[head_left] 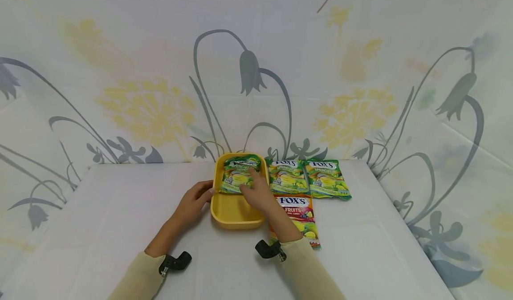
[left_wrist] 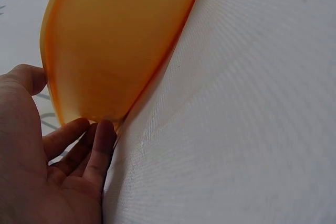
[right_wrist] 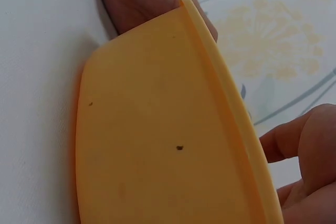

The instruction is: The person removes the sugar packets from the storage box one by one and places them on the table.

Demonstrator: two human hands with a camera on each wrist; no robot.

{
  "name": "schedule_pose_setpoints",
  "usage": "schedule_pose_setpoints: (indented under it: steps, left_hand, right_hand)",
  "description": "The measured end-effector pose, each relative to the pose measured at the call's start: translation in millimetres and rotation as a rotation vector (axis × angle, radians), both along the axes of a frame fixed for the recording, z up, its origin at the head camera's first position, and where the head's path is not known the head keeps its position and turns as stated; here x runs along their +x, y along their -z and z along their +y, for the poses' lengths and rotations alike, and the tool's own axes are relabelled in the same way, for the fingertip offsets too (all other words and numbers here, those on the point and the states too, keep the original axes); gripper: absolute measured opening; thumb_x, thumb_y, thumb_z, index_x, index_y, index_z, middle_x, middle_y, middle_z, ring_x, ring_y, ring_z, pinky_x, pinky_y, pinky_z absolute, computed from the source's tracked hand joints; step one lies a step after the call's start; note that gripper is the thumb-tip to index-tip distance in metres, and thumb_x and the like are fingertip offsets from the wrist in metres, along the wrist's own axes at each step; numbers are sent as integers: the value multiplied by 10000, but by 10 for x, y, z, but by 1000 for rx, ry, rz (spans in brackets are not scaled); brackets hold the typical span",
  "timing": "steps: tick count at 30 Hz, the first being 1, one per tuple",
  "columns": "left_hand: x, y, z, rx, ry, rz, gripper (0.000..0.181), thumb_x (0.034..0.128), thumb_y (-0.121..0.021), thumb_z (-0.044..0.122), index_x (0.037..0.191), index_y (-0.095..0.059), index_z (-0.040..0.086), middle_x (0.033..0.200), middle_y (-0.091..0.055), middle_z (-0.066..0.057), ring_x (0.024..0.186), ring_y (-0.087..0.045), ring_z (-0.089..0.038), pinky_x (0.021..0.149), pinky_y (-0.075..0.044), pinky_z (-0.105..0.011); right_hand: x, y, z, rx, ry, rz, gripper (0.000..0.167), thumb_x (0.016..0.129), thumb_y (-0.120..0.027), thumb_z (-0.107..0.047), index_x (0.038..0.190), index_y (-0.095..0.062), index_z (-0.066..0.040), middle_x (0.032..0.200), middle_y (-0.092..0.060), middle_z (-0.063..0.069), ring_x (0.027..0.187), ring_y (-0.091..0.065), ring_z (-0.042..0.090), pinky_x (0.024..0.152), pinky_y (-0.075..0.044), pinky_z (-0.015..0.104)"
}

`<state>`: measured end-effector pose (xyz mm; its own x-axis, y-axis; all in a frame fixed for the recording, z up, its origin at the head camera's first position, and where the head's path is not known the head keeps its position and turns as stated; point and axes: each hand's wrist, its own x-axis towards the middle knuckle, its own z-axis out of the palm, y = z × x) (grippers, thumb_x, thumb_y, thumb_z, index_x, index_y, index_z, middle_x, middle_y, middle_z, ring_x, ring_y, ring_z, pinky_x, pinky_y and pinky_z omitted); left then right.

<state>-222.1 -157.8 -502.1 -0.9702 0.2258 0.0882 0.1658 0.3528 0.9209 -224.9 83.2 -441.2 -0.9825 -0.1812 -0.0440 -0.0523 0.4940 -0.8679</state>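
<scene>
A yellow plastic tray [head_left: 236, 223] stands on the white-covered table, with a green candy bag [head_left: 237, 175] lying in its far part. Against the tray's left side rests my left hand [head_left: 194, 202]; in the left wrist view its fingers [left_wrist: 100, 153] touch the outer wall and the thumb is at the rim. Over the tray's right rim reaches my right hand [head_left: 258, 193], its index finger and thumb spread on the green bag. In the right wrist view the tray wall [right_wrist: 152, 114] hides the bag and part of the right hand [right_wrist: 310, 166].
Right of the tray lie two more green candy bags [head_left: 287, 177] [head_left: 326, 178] side by side. Nearer, a red fruit candy bag [head_left: 298, 213] lies partly under the right forearm. A flower-patterned cloth [head_left: 256, 113] hangs behind the table.
</scene>
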Motion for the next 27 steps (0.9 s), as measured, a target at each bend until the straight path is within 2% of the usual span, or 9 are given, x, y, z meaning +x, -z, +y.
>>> schedule_pose_setpoints:
  steps: [6, 9, 14, 19, 27]
  left_hand:
    - [9, -27, 4, 0, -6, -2, 519, 1118, -551, 309, 1521, -510, -15, 1521, -555, -213, 1237, -651, -332, 1035, -566, -461]
    - [12, -26, 5, 10, -8, -7, 518, 1117, -554, 304, 1522, -509, -16, 1521, -555, -214, 1231, -653, -337, 1031, -565, -463]
    - [10, -19, 9, 15, -2, -12, 515, 1118, -553, 302, 1522, -508, -14, 1521, -557, -209, 1233, -652, -331, 1015, -574, -419]
    - [4, -16, 6, 18, 0, -11, 513, 1116, -556, 306, 1518, -513, -10, 1510, -566, -206, 1217, -659, -325, 1005, -576, -394]
    - [-3, -11, 5, 24, 4, -6, 503, 1119, -548, 297, 1513, -517, -13, 1496, -575, -209, 1205, -663, -326, 997, -580, -389]
  right_hand:
    - [-12, 3, -18, -36, 43, -24, 704, 1044, -593, -183, 1660, -295, -17, 1683, -320, 264, 1556, -300, 441, 1250, -284, 610]
    - [-17, 17, -19, -42, 58, -36, 740, 1040, -608, -177, 1665, -255, 5, 1685, -318, 264, 1556, -299, 439, 1258, -275, 597]
    - [-1, 28, -12, -47, 64, -78, 812, 1047, -615, -200, 1675, -157, 33, 1712, -255, 259, 1578, -251, 428, 1280, -234, 573]
    - [1, 34, -12, -93, 38, -84, 851, 1047, -607, -173, 1668, -77, 66, 1728, -175, 278, 1596, -185, 420, 1292, -189, 569]
    - [-24, 57, -10, -131, 46, -78, 824, 1050, -578, -145, 1663, -75, 79, 1737, -113, 284, 1614, -111, 411, 1308, -123, 551]
